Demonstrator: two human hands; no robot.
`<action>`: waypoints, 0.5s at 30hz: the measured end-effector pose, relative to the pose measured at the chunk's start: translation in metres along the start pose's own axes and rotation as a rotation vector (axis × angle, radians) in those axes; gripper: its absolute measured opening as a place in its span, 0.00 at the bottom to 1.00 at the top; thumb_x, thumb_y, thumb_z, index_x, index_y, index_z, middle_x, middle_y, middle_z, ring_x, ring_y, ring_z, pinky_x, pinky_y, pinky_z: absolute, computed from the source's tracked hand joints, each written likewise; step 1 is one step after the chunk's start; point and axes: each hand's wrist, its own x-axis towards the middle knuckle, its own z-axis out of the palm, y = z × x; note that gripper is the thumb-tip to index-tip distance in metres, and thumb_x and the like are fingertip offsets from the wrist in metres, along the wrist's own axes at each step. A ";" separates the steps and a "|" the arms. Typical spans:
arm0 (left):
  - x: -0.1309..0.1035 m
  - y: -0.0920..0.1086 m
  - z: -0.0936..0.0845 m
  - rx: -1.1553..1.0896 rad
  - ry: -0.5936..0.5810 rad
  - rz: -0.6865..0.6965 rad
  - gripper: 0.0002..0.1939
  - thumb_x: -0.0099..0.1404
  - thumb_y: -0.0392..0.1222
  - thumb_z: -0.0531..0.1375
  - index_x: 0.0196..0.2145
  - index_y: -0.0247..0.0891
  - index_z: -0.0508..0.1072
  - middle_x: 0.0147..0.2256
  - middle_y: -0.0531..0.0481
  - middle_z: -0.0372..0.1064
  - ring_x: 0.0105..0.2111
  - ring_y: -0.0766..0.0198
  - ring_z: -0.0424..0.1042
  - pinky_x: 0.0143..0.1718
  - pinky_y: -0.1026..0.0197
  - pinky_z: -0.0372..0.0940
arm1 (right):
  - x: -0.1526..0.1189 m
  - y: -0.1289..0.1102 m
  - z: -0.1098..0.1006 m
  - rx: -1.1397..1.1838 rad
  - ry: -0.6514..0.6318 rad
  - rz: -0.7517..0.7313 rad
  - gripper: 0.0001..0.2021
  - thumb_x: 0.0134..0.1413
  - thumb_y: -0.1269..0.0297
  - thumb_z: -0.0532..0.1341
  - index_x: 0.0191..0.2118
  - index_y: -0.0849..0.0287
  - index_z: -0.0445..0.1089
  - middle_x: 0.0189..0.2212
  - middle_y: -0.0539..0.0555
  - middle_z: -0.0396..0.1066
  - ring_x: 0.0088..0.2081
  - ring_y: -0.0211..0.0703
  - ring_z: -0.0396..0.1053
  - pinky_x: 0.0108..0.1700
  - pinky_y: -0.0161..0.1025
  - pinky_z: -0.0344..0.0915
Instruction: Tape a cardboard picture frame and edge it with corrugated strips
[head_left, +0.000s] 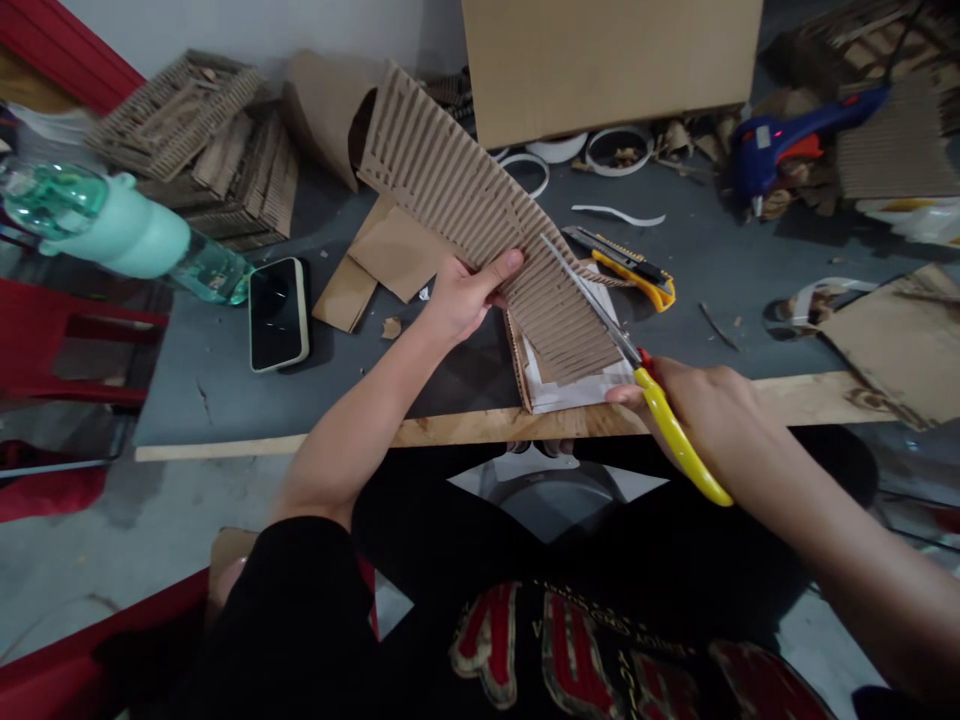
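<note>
A long sheet of corrugated cardboard [457, 175] slants across the middle, its ribs facing up. My left hand [472, 290] grips it at the near edge, thumb on top. In my right hand [690, 400] are scissors [679, 440] with yellow handles. Their blades lie along the right-hand edge of the sheet, where a narrow strip [604, 277] stands off from it. Beneath the sheet sits a white paper-covered piece [555, 395] with a cardboard edge. Just beyond the blades rests a yellow box cutter [630, 265].
At left are a phone [277, 315], a teal bottle [142, 230] and stacked cardboard frames [217, 150]. A large cardboard box [611, 65] stands at the back. A blue glue gun [772, 150] lies back right, with cardboard scraps about it. The table's wooden front edge [450, 428] runs before me.
</note>
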 end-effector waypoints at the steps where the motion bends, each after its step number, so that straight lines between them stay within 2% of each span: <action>1: 0.000 0.001 0.000 -0.009 0.002 -0.008 0.26 0.57 0.60 0.80 0.43 0.42 0.79 0.40 0.47 0.81 0.55 0.42 0.84 0.42 0.50 0.85 | 0.000 -0.002 0.000 0.030 -0.005 0.005 0.37 0.69 0.26 0.37 0.33 0.51 0.65 0.22 0.60 0.69 0.27 0.56 0.72 0.32 0.44 0.55; 6: 0.003 0.003 -0.004 -0.041 -0.046 -0.086 0.20 0.63 0.54 0.77 0.42 0.41 0.77 0.40 0.46 0.81 0.53 0.45 0.85 0.43 0.52 0.84 | 0.002 -0.002 -0.003 0.073 0.001 0.034 0.40 0.60 0.17 0.38 0.31 0.49 0.62 0.25 0.60 0.72 0.29 0.56 0.73 0.33 0.46 0.58; 10: 0.005 0.003 -0.003 -0.033 -0.037 -0.177 0.17 0.70 0.55 0.71 0.44 0.40 0.78 0.38 0.48 0.80 0.42 0.54 0.87 0.33 0.62 0.81 | 0.000 0.005 -0.009 0.169 -0.033 -0.102 0.41 0.60 0.16 0.38 0.39 0.51 0.65 0.35 0.64 0.78 0.35 0.59 0.75 0.39 0.51 0.64; 13: 0.001 0.007 0.002 0.004 -0.031 -0.145 0.19 0.66 0.55 0.75 0.43 0.39 0.78 0.38 0.48 0.80 0.40 0.55 0.87 0.32 0.61 0.81 | 0.000 0.007 -0.012 0.266 -0.062 -0.213 0.41 0.61 0.16 0.38 0.38 0.51 0.65 0.32 0.60 0.76 0.32 0.54 0.74 0.38 0.50 0.66; 15: -0.004 0.010 0.006 0.024 -0.043 -0.084 0.24 0.60 0.57 0.79 0.41 0.39 0.78 0.38 0.47 0.80 0.41 0.51 0.86 0.34 0.56 0.84 | 0.002 0.004 -0.014 0.307 -0.088 -0.210 0.43 0.59 0.14 0.35 0.33 0.50 0.63 0.27 0.58 0.73 0.28 0.51 0.71 0.33 0.48 0.64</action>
